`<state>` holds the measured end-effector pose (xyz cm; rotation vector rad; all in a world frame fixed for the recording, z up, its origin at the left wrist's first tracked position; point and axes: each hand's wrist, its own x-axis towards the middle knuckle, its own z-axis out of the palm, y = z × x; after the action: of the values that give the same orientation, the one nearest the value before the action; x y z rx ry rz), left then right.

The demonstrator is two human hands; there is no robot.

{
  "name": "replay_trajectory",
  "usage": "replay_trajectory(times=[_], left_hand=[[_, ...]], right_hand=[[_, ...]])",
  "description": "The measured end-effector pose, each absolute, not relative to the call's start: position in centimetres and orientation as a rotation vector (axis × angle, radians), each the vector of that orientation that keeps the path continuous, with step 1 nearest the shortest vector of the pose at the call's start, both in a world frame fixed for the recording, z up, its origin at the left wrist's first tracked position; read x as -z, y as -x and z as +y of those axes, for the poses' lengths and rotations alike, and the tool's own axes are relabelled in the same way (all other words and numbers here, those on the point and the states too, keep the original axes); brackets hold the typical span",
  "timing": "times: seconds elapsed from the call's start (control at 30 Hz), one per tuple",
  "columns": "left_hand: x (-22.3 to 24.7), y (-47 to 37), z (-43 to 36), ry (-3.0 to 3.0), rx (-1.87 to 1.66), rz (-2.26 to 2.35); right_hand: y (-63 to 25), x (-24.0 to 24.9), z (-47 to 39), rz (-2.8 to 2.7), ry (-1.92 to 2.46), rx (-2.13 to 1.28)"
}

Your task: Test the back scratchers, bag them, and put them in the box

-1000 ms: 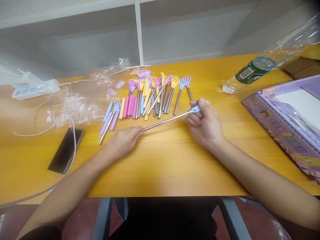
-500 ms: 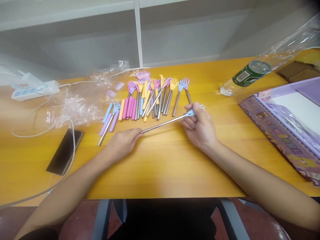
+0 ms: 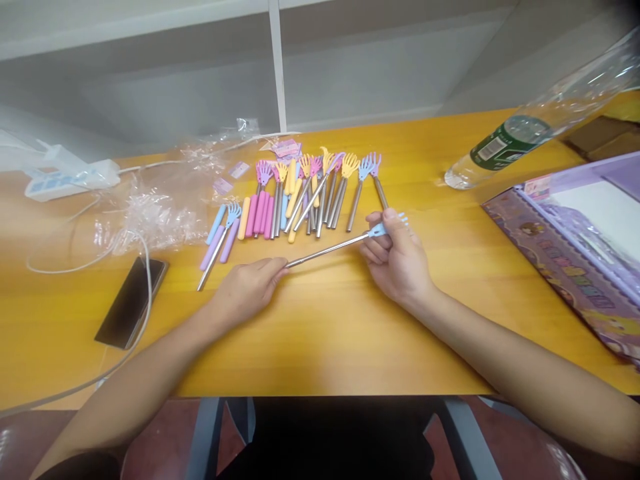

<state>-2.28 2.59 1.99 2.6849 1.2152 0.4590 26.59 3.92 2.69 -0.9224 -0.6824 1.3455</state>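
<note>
Between my hands stretches a telescopic back scratcher with a metal rod and a light blue claw head. My left hand is closed round its lower end, hiding that end. My right hand pinches the blue claw between thumb and fingers, its tips poking out past the thumb. Beyond them lie several other back scratchers with yellow, pink, purple and blue claws. Loose coloured handle sleeves, such as a pink one, lie among them. One blue-clawed back scratcher rests near my left hand between purple sleeves.
Clear plastic bags and a white power strip occupy the left, with a phone under a white cable. Small pink cards lie behind the scratchers. To the right are a tilted water bottle and an open purple box.
The drawn-out rod between my hands looks slightly shorter, my left hand having shifted a little right. My right hand keeps its pinch on the claw. The whole view has moved slightly.
</note>
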Motion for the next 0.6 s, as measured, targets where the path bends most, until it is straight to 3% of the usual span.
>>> replay_trajectory(times=[0.6], left_hand=[[-2.2,0.8,0.5,-2.708,-0.498,1.154]], right_hand=[[-22.5,-1.1,-0.6,-0.797,0.860,-1.719]])
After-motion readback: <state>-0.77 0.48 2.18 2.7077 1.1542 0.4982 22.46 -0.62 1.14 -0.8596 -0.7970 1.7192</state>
